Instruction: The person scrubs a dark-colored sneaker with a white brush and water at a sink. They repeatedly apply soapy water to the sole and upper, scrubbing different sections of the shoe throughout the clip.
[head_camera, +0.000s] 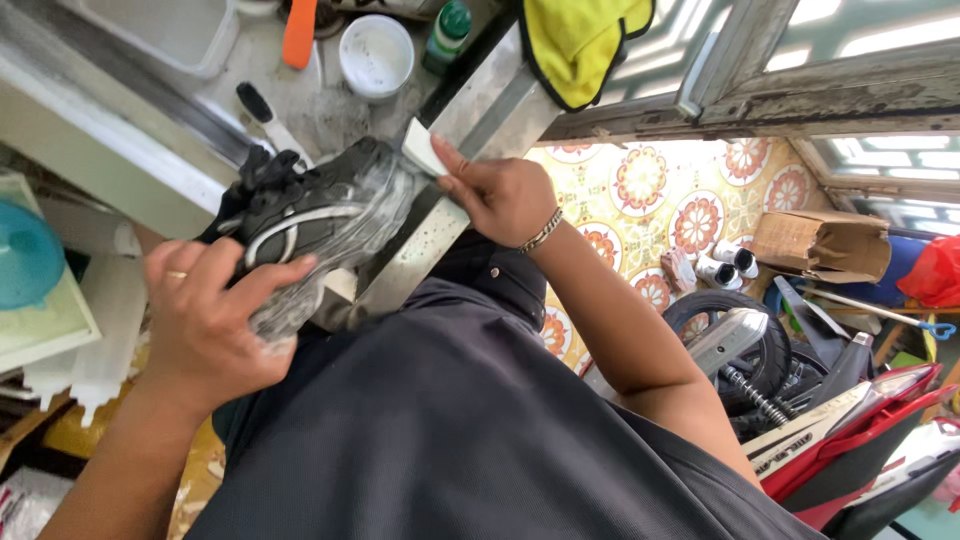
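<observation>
Gripping a black sneaker (310, 225) coated in white suds, my left hand (205, 320) wraps around its heel end, fingers closed over the side, holding it above my dark shirt (450, 420). To its right, my right hand (500, 195), a chain bracelet (541, 232) on the wrist, pinches a small white sponge (421, 148) against the shoe's toe. Farther right lies a patterned tile floor (690, 215) and a red motorbike (850, 430).
</observation>
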